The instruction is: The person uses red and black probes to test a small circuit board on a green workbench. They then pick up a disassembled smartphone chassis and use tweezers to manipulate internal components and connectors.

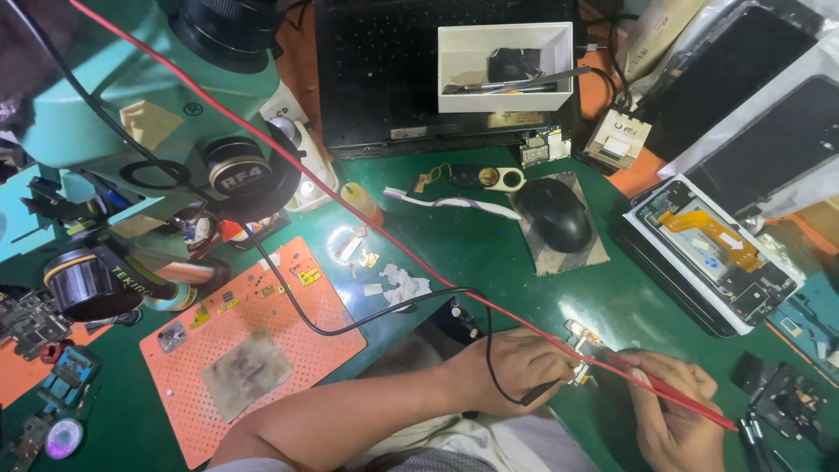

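Two hands work at the near edge of the green bench mat (524, 262). The left hand (516, 367) has its fingers curled tight around one thin black test probe (546, 391) on a black lead (367, 319), tip toward a small circuit board with gold contacts (584, 343). The right hand (673, 411) pinches one slim red test probe (682, 398) between thumb and fingers, its tip meeting the same small board, which lies on the mat between both hands. The red lead (262, 144) runs diagonally away across the bench, crossing over several things.

Left of the forearm lies one orange perforated work pad (253, 332) with a grey stained patch. Right, one opened phone with an orange flex ribbon (712, 245) rests on a dark tray. Farther out sit one black computer mouse (555, 214) on a brown square, one white toothbrush (450, 203), and white paper scraps (398, 284). At the far edge one white open box holding tools (505, 65) stands on a black laptop keyboard (384, 70). The teal microscope body (131, 131) looms over the left side, hiding the bench beneath it.
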